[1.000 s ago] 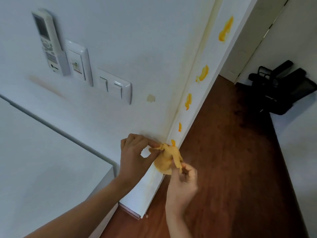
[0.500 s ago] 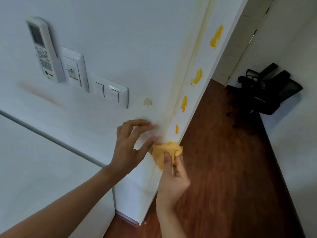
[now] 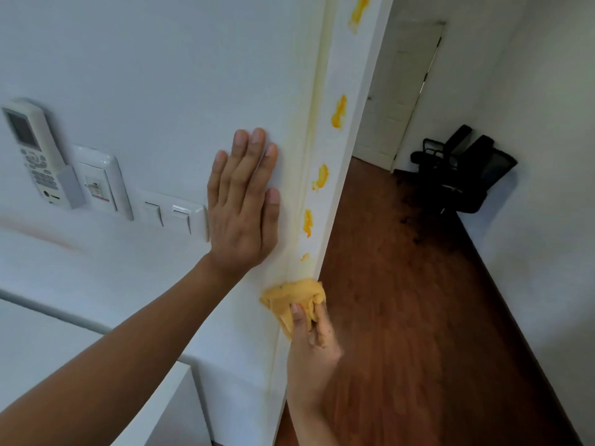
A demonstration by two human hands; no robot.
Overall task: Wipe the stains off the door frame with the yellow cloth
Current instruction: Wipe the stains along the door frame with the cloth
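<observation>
The white door frame [image 3: 346, 75] runs up the middle of the view with several orange-yellow stains [image 3: 338, 112] in a line on its face. My right hand [image 3: 310, 346] grips the bunched yellow cloth [image 3: 291, 299] and holds it against the frame, just below the lowest small stain [image 3: 304, 256]. My left hand [image 3: 244, 204] lies flat on the white wall left of the frame, fingers straight and pointing up.
A remote control [image 3: 32, 152] in a wall holder, a socket plate [image 3: 96, 185] and a double light switch [image 3: 170, 214] are on the wall to the left. A white counter [image 3: 64, 342] sits lower left. Beyond the doorway lie a wooden floor [image 3: 402, 317] and a black office chair [image 3: 460, 175].
My left hand let go of the cloth, moved up and flattened against the wall. My right hand took the cloth alone and pressed it to the frame. The view tilted upward.
</observation>
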